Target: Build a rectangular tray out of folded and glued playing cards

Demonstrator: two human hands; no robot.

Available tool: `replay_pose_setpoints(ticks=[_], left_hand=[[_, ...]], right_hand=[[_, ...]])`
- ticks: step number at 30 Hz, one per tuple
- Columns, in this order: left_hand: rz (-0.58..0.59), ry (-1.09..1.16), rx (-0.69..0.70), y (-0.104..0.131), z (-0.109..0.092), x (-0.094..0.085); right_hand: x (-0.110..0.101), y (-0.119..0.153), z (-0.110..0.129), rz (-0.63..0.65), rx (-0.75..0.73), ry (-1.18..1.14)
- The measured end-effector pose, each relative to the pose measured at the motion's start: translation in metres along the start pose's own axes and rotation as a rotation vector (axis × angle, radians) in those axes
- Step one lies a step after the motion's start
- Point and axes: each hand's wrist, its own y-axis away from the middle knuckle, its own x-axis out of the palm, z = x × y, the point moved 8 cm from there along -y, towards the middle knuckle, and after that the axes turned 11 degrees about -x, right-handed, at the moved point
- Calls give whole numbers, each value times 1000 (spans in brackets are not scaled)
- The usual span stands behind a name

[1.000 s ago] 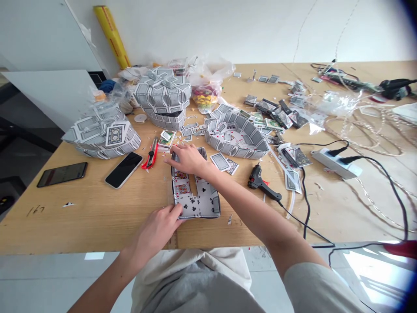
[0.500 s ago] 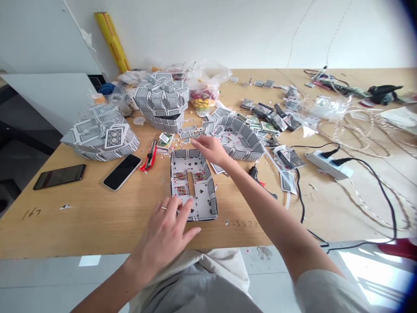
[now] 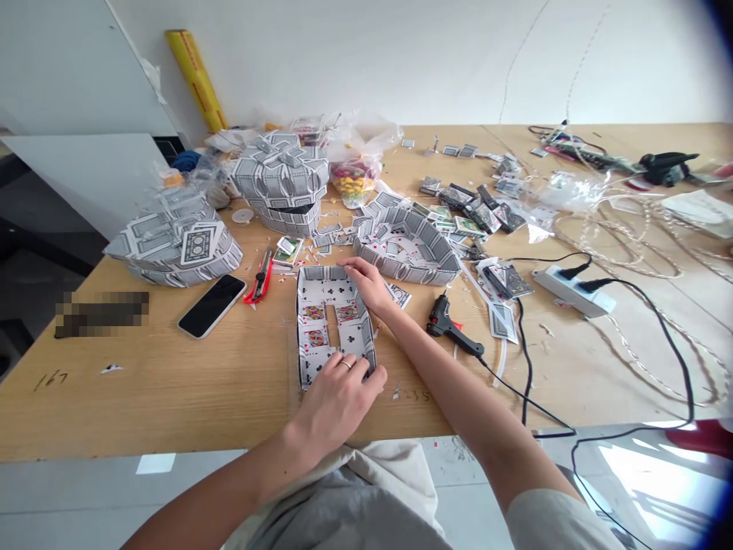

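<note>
A long open box made of playing cards (image 3: 312,291) lies on the wooden table in front of me, with a narrow slot in its floor. My left hand (image 3: 342,386) is over the box's near right end, fingers bent round the near right wall. At the far right corner, my right hand (image 3: 366,283) has its fingers on the far wall and side. Both hands appear to grip the box between them. To the right of my right forearm's upper edge lies a black glue gun (image 3: 452,327). A red box cutter (image 3: 261,276) rests left of the box.
A phone (image 3: 212,306) lies left of the cutter. Behind stand a wider card tray (image 3: 409,263) and lidded card boxes (image 3: 280,172) (image 3: 183,241). Card packs, a white power strip (image 3: 574,291) and cords spread across the right side.
My left hand has moved right and closed onto the box's near right wall. My right hand has come down slightly onto the far corner. More of the glue gun shows.
</note>
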Motion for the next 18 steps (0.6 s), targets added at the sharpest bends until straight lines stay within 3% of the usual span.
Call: replay_pose_setpoints(ticks=[13,16,18], left_hand=[[-78,8,2,-2,1,-1],[-113,53,-5,3,-1,-12],[-157,135,-4,6,5,-29]], right_hand=[[-1,4,-2,-72,-10,-26],[-2,6,-2,-66,6,-63],[-4,7,1,-70,14,-101]])
